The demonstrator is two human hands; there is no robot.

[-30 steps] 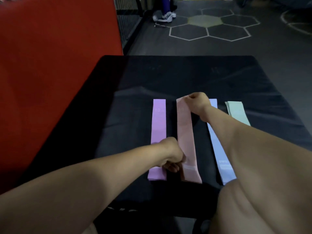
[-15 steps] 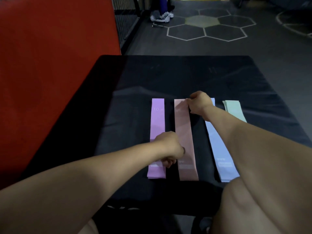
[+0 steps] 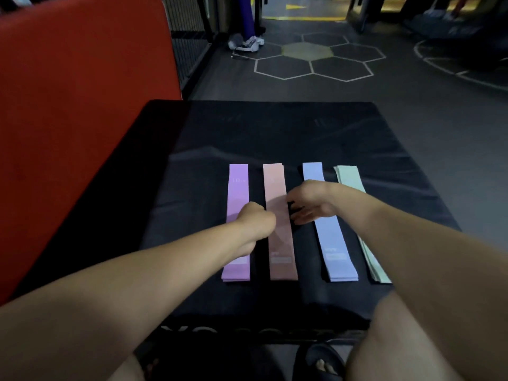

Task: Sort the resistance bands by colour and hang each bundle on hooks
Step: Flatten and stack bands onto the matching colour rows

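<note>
Four flat stacks of resistance bands lie side by side on a black mat [image 3: 275, 133]: purple bands [image 3: 238, 188], pink bands [image 3: 277, 237], blue bands [image 3: 334, 243] and mint green bands [image 3: 349, 176]. My left hand [image 3: 257, 221] is curled at the left edge of the pink bands, about halfway along, and seems to pinch that edge. My right hand [image 3: 309, 202] reaches over the blue bands, and its loosely spread fingers touch the right edge of the pink bands. No hooks are in view.
A red padded wall [image 3: 82, 105] runs along the left of the mat. Dark gym floor with hexagon markings [image 3: 308, 59] lies beyond it, and a person's shoes [image 3: 247, 44] stand at the far end. My sandalled foot [image 3: 320, 361] shows below the mat.
Both hands left the ends of the pink bands and came to their middle. The right hand drew back toward me and opened; the left slid forward. The pink bands now lie straight.
</note>
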